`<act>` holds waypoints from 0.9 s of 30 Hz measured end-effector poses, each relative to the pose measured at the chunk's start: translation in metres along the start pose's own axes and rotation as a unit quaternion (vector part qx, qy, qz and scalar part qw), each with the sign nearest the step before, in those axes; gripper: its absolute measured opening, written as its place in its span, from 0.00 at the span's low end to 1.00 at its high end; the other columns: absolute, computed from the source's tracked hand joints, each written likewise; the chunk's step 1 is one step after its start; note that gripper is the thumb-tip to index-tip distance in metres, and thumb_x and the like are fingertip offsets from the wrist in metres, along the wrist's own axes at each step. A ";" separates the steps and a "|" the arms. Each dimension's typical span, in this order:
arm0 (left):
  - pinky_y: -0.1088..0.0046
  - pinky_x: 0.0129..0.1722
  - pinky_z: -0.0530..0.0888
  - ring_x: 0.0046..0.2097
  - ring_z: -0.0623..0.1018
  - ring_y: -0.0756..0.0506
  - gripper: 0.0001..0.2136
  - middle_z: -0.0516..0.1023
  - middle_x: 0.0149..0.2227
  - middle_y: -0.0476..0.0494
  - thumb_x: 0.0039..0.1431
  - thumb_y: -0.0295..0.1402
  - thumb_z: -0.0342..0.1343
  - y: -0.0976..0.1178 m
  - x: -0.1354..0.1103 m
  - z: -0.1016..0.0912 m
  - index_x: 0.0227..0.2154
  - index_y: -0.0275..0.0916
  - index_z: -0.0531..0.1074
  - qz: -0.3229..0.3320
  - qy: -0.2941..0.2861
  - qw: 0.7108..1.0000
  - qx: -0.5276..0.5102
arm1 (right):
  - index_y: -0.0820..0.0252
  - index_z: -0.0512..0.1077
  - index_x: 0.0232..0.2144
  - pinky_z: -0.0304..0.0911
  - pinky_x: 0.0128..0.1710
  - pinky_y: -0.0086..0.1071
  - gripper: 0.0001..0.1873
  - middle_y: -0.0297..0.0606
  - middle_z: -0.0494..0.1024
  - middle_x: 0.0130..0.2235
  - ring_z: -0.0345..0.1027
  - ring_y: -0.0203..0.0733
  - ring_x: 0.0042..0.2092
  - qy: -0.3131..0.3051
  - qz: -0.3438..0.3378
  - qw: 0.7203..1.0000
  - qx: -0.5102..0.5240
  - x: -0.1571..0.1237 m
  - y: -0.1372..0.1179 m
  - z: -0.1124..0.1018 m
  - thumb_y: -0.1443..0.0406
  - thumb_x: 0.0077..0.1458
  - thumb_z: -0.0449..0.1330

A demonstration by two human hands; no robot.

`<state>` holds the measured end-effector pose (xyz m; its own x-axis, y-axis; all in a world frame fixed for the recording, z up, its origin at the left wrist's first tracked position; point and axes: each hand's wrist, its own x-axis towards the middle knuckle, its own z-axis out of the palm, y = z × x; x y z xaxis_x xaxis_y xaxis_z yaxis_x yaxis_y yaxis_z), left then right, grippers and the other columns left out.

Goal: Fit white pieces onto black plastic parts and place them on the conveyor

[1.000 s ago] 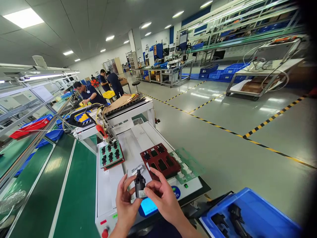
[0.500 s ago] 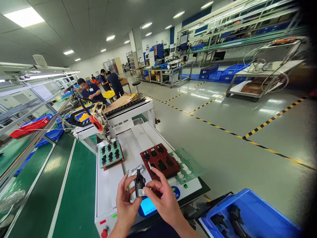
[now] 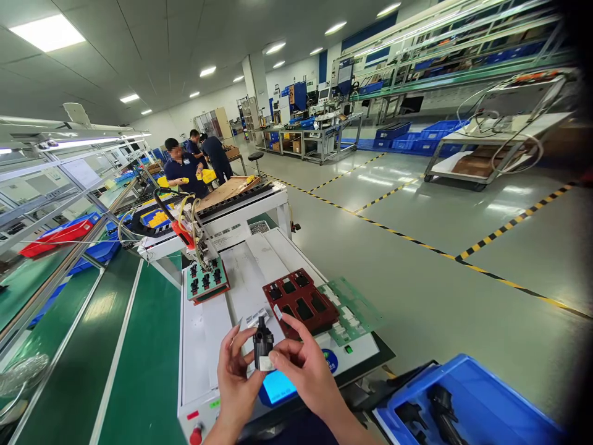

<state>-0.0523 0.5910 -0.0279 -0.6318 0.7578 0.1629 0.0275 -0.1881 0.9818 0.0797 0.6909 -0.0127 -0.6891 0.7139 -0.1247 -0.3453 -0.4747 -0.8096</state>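
My left hand (image 3: 238,377) holds a small black cylindrical plastic part (image 3: 263,343) with a nozzle on top, upright between thumb and fingers. My right hand (image 3: 303,368) pinches the same part low on its right side, thumb at a white label (image 3: 265,363) stuck near its base. The right index finger is raised away from it. Just beyond the hands lies a dark red fixture plate (image 3: 301,303) with cut-out pockets, several filled. A green-topped fixture (image 3: 207,279) carrying several black parts sits under the machine's head (image 3: 197,244).
A green perforated plate (image 3: 352,312) lies beside the red fixture. At lower right a blue bin (image 3: 504,402) holds black parts. A lit blue screen (image 3: 279,386) and red button (image 3: 196,434) are on the machine's front. A green conveyor (image 3: 118,346) runs along the left. Co-workers stand farther back.
The black part has turned slightly in my fingers, and its label's printing no longer shows. The green-topped fixture has shifted back under the machine head. A co-worker in the background has straightened up.
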 end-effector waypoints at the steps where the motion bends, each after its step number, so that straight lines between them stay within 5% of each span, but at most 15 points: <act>1: 0.71 0.41 0.83 0.51 0.83 0.35 0.36 0.74 0.58 0.36 0.56 0.29 0.72 0.000 0.000 0.000 0.62 0.50 0.60 0.003 0.003 1.000 0.006 | 0.61 0.53 0.67 0.56 0.33 0.32 0.46 0.30 0.75 0.30 0.61 0.38 0.31 0.011 -0.021 1.000 -0.018 -0.001 -0.001 0.002 0.54 0.57 0.72; 21: 0.67 0.45 0.83 0.53 0.82 0.36 0.34 0.75 0.58 0.34 0.57 0.28 0.71 0.002 -0.002 0.002 0.62 0.48 0.61 0.016 0.016 1.000 0.021 | 0.59 0.48 0.69 0.61 0.31 0.32 0.43 0.31 0.75 0.31 0.61 0.39 0.29 0.015 -0.080 0.988 -0.134 -0.005 0.001 0.000 0.53 0.64 0.65; 24: 0.69 0.44 0.83 0.51 0.83 0.37 0.34 0.75 0.58 0.35 0.55 0.28 0.72 0.004 -0.001 0.004 0.60 0.47 0.62 0.009 0.025 1.000 0.004 | 0.55 0.51 0.69 0.63 0.28 0.33 0.35 0.33 0.79 0.32 0.64 0.39 0.25 0.039 -0.182 0.948 -0.257 -0.008 0.011 -0.002 0.58 0.68 0.62; 27: 0.70 0.43 0.83 0.46 0.85 0.39 0.36 0.76 0.57 0.36 0.51 0.28 0.75 0.007 0.000 0.006 0.59 0.48 0.63 0.000 0.024 0.999 -0.034 | 0.51 0.57 0.64 0.69 0.31 0.36 0.28 0.37 0.83 0.37 0.69 0.41 0.26 0.073 -0.335 0.852 -0.395 -0.011 0.015 -0.009 0.64 0.68 0.64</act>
<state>-0.0469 0.5935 -0.0209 -0.6678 0.7277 0.1567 -0.0242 -0.2317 0.9725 0.0882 0.6805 -0.0284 -0.3994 0.7724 0.4937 -0.0535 0.5180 -0.8537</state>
